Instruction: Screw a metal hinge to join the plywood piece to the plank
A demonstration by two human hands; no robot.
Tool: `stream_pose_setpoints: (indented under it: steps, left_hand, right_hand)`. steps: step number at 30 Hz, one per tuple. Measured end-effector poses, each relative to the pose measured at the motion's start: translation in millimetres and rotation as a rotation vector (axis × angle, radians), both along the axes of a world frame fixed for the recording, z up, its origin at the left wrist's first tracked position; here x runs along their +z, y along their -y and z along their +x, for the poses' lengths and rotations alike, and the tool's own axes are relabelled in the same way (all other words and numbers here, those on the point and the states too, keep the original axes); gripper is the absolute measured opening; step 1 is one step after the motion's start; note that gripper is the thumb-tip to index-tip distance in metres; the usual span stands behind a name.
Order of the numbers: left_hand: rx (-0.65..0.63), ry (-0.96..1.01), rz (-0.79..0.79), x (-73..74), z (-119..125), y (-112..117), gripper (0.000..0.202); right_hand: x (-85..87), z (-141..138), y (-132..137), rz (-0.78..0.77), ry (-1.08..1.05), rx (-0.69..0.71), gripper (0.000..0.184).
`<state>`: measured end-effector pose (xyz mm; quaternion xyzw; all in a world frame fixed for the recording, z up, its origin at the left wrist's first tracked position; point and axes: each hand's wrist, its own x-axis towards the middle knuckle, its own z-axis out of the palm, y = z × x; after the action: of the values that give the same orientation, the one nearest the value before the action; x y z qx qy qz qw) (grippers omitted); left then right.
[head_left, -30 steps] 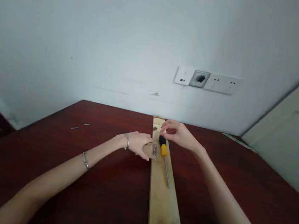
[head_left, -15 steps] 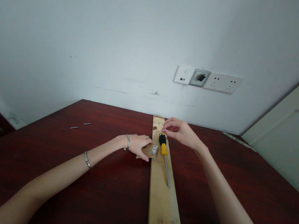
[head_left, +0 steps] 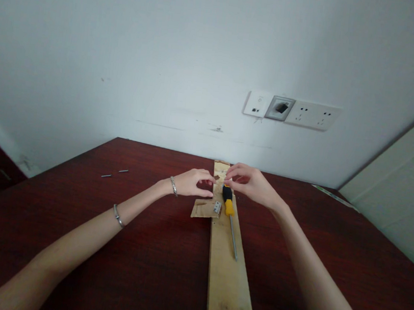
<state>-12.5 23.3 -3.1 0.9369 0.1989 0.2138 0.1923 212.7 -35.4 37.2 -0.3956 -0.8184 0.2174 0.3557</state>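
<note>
A wooden plank (head_left: 230, 276) runs lengthwise over the dark red table. Lying on it is a screwdriver (head_left: 228, 204) with a black and yellow handle, its shaft pointing toward me. A brown cardboard piece (head_left: 203, 210) overlaps the plank's left edge, with a small white metal plate with holes (head_left: 217, 207) on its right end. My left hand (head_left: 192, 183) hovers just beyond the cardboard, thumb and fingers apart, holding nothing. At the far end of the handle my right hand (head_left: 247, 183) has its thumb and fingertips pinched together; what they hold, if anything, is too small to make out.
Two screws or nails (head_left: 115, 173) lie on the left of the table (head_left: 136, 266). A white wall with socket plates (head_left: 312, 115) rises behind it. A thin flat strip (head_left: 335, 197) rests near the right back edge, close to a pale door (head_left: 407, 186).
My left hand has lifted off the cardboard piece and moved away from me, uncovering it. My right hand stays pinched in nearly the same place. The view has shifted slightly.
</note>
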Motion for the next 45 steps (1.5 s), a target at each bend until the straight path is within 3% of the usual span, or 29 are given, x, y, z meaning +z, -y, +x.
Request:
stream_pose_setpoints:
  steps: [3,9,20,30,35,40,45]
  left_hand:
    - [-0.021,0.149,-0.085,0.0,3.9,2.6,0.024]
    - [0.011,0.235,-0.145,-4.7,11.7,9.4,0.012]
    - [-0.009,0.21,-0.411,-3.3,8.2,9.9,0.021]
    - [0.041,0.245,-0.351,-2.6,10.8,10.2,0.025]
    - [0.043,0.224,-0.277,1.4,7.1,9.4,0.022]
    - [0.169,0.175,-0.191,1.0,-28.2,-6.0,0.02]
    - [0.412,-0.143,-0.115,-2.0,-109.4,-22.1,0.018]
  right_hand:
    - [-0.1,-5.0,1.9,-0.002,-0.007,0.019,0.007]
    - [0.6,-13.2,5.3,0.007,-0.007,0.043,0.007]
    - [-0.2,-13.8,4.9,0.022,0.013,0.036,0.007]
    - [-0.5,-14.3,4.3,0.047,0.039,0.035,0.01]
    - [5.7,-8.6,7.3,0.025,0.004,-0.064,0.029]
    - [12.6,6.8,7.9,0.063,0.008,-0.158,0.032]
    - [12.2,22.4,2.9,0.084,0.041,-0.243,0.035]
